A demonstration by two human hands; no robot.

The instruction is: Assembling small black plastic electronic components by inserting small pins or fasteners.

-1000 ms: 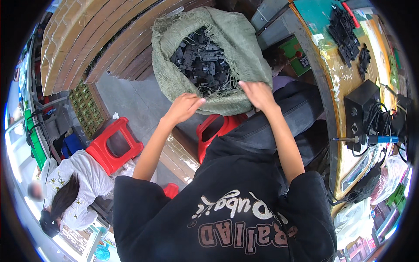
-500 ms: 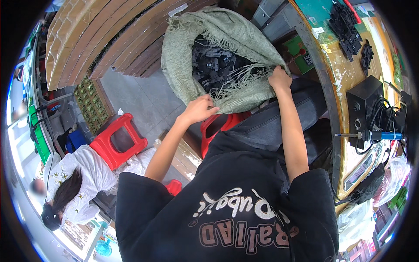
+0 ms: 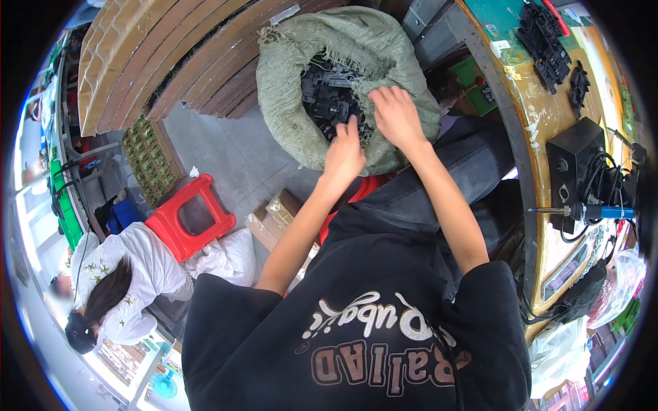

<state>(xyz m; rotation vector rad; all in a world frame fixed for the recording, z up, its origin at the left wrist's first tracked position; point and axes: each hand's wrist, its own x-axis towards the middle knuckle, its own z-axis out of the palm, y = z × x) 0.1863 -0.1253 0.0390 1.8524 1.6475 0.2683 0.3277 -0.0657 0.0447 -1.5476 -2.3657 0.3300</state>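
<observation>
Head view: green woven sack [image 3: 281, 120] sits in front of the person's legs, between the cardboard stack [image 3: 161, 68] and the desk [image 3: 531, 123]. Mouth is open, edge folded and frayed. Black plastic parts [image 3: 329, 92] lie jumbled inside, visible through the opening.

Left hand [image 3: 345, 154]: at the near side of the mouth, fingers partly bent and pointing in toward the parts. Gap at the fingertips isn't readable, so can't tell if it has hold of a part or the sack edge.

Right hand [image 3: 399, 118]: over the right side of the mouth, back of hand up, fingers bent together at the frayed rim. Fingertips are partly hidden; can't tell if they pinch the fabric or just rest on it.

A red stool [image 3: 369, 185] shows below the sack's near edge. Second one, a red square stool [image 3: 219, 216], is on the left beside a person in a white top [image 3: 127, 291]. Green-brown gridded tray [image 3: 147, 161] is on the floor by the cardboard.

On the desk: more black plastic assemblies [image 3: 545, 51], a black control box [image 3: 576, 161], a blue-handled soldering iron [image 3: 606, 212], and a clear plastic bag [image 3: 620, 281] further down.
</observation>
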